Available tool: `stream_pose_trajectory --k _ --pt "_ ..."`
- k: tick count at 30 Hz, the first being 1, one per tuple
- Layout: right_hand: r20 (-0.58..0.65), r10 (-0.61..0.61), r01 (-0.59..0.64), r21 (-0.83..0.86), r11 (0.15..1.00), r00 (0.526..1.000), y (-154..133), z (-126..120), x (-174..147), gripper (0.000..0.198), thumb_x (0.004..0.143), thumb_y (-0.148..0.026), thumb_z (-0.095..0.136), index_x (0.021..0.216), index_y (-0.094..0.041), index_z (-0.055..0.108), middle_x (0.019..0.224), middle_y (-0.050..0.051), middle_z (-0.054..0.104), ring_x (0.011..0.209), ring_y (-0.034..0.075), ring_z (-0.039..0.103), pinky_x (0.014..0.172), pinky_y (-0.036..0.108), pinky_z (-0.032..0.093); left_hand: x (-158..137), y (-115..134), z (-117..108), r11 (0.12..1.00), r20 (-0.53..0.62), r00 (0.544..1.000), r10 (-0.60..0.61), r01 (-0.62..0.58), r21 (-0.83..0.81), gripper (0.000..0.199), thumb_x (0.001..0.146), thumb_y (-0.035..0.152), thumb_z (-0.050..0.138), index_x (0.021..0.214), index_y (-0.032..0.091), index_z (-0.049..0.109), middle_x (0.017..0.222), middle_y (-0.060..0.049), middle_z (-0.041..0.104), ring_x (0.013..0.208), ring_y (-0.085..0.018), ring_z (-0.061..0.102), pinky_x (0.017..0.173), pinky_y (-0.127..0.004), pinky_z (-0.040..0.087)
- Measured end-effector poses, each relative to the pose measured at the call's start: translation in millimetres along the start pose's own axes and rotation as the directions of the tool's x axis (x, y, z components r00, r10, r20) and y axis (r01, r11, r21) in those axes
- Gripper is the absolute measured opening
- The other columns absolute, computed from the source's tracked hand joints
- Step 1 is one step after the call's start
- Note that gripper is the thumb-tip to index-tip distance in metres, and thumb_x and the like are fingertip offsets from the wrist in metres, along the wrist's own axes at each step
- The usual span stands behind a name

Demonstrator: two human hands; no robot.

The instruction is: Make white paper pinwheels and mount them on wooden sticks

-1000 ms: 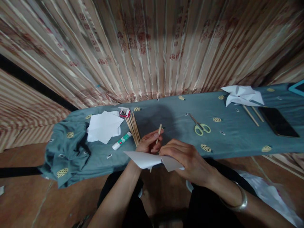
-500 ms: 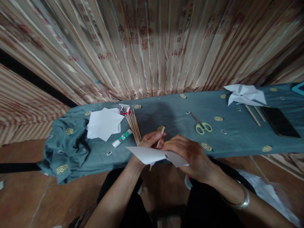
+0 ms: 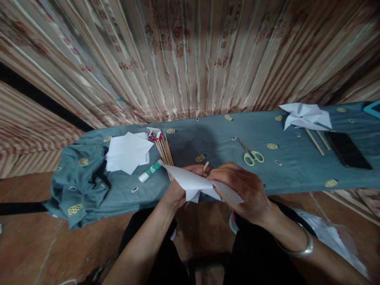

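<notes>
Pleated curtain (image 3: pixel 190 59) behind, paper (image 3: pixel 192 180) in right hand (image 3: pixel 243 192), stick (image 3: pixel 206 167) in left hand (image 3: pixel 176 193)

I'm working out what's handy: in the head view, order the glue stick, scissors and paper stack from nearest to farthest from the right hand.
From the right hand:
1. Scissors, just beyond it.
2. Glue stick, well off to the left.
3. Paper stack, farther left, past the glue stick.

dim, uneven light | soft shadow on cloth (image 3: pixel 218 148) | curtain (image 3: pixel 190 75) darkens upper right | bracelet (image 3: pixel 308 246) glints | edges stretched
</notes>
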State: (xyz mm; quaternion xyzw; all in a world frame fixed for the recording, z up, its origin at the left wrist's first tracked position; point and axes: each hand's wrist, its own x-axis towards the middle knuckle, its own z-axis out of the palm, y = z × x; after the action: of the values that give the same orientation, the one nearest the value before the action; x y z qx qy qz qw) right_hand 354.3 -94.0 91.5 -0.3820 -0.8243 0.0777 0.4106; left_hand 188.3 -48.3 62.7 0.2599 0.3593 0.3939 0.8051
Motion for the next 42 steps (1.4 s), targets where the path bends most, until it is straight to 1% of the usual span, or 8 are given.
stream_pose_trajectory --k 3,7,10,15,24,30,36,42 --pt "-0.013 0.005 -0.005 0.0 1.0 1.0 -0.2 -1.3 0.3 0.02 0.09 -0.013 0.056 0.108 -0.022 0.06 0.094 0.005 0.074 0.086 0.019 0.068 0.076 0.031 0.056 -0.2 -0.1 -0.8 1.0 0.004 1.0 0.008 -0.008 0.02 0.029 0.048 0.029 0.091 0.062 0.011 0.074 0.057 -0.002 0.067 0.05 -0.009 0.055 0.048 -0.019 0.042" --pt "-0.009 0.007 -0.007 0.005 1.0 1.0 0.3 -2.6 0.4 0.019 0.091 -0.014 0.055 0.107 -0.021 0.06 0.094 0.005 0.075 0.085 0.019 0.068 0.076 0.032 0.057 -0.2 -2.1 -1.4 0.999 -0.006 0.999 0.038 -0.038 0.018 0.025 0.048 0.025 0.09 0.063 0.012 0.074 0.062 -0.003 0.069 0.058 -0.012 0.06 0.056 -0.021 0.047" --pt "-0.016 0.012 -0.012 -0.002 1.0 1.0 -0.1 -3.6 1.2 0.018 0.09 -0.013 0.055 0.106 -0.022 0.059 0.092 0.004 0.075 0.084 0.019 0.068 0.075 0.032 0.057 0.7 -4.9 -1.8 0.998 -0.001 0.998 0.056 -0.056 -0.007 0.025 0.046 0.025 0.09 0.061 0.014 0.074 0.065 -0.003 0.07 0.063 -0.014 0.062 0.061 -0.023 0.049" --pt "-0.025 0.022 -0.022 0.001 1.0 0.999 -1.0 -5.1 1.7 0.017 0.091 -0.014 0.056 0.106 -0.02 0.06 0.091 0.005 0.075 0.083 0.019 0.068 0.073 0.032 0.056 0.0 -5.9 -0.2 0.995 -0.025 0.994 0.103 -0.103 -0.001 0.026 0.042 0.028 0.092 0.056 0.017 0.073 0.065 -0.002 0.071 0.063 -0.014 0.062 0.064 -0.024 0.05" --pt "-0.02 0.021 -0.021 0.019 1.0 1.0 -0.2 -5.1 -0.2 0.02 0.091 -0.013 0.055 0.108 -0.021 0.06 0.093 0.005 0.074 0.084 0.019 0.067 0.074 0.032 0.056 -4.6 1.1 6.0 0.987 0.07 0.987 0.144 -0.148 0.056 0.023 0.047 0.031 0.09 0.057 0.018 0.074 0.066 -0.003 0.07 0.065 -0.015 0.06 0.063 -0.026 0.046" --pt "-0.026 0.034 -0.033 0.028 0.999 0.999 -0.7 -5.0 0.6 0.02 0.09 -0.012 0.055 0.107 -0.021 0.061 0.091 0.004 0.075 0.081 0.018 0.067 0.073 0.03 0.056 -1.4 -1.6 0.2 0.976 0.089 0.981 0.174 -0.184 0.115 0.029 0.046 0.039 0.091 0.057 0.018 0.075 0.066 -0.005 0.07 0.065 -0.017 0.06 0.062 -0.028 0.045" --pt "-0.026 0.029 -0.028 0.045 0.999 0.999 0.7 -3.8 -1.2 0.023 0.087 -0.009 0.056 0.108 -0.019 0.061 0.092 0.005 0.074 0.083 0.018 0.066 0.074 0.03 0.056 -1.3 -2.5 -0.7 0.977 0.081 0.978 0.195 -0.2 0.074 0.033 0.042 0.042 0.093 0.057 0.019 0.076 0.064 -0.004 0.068 0.062 -0.015 0.058 0.06 -0.026 0.044" --pt "-0.019 0.075 -0.074 0.064 0.995 0.997 -0.1 -4.8 -0.7 0.02 0.088 -0.012 0.056 0.104 -0.021 0.063 0.09 0.003 0.074 0.081 0.017 0.068 0.072 0.029 0.055 -0.3 -0.7 -1.3 0.976 0.096 0.982 0.16 -0.172 0.135 0.031 0.046 0.041 0.091 0.051 0.017 0.073 0.06 -0.004 0.065 0.06 -0.015 0.056 0.056 -0.025 0.041"
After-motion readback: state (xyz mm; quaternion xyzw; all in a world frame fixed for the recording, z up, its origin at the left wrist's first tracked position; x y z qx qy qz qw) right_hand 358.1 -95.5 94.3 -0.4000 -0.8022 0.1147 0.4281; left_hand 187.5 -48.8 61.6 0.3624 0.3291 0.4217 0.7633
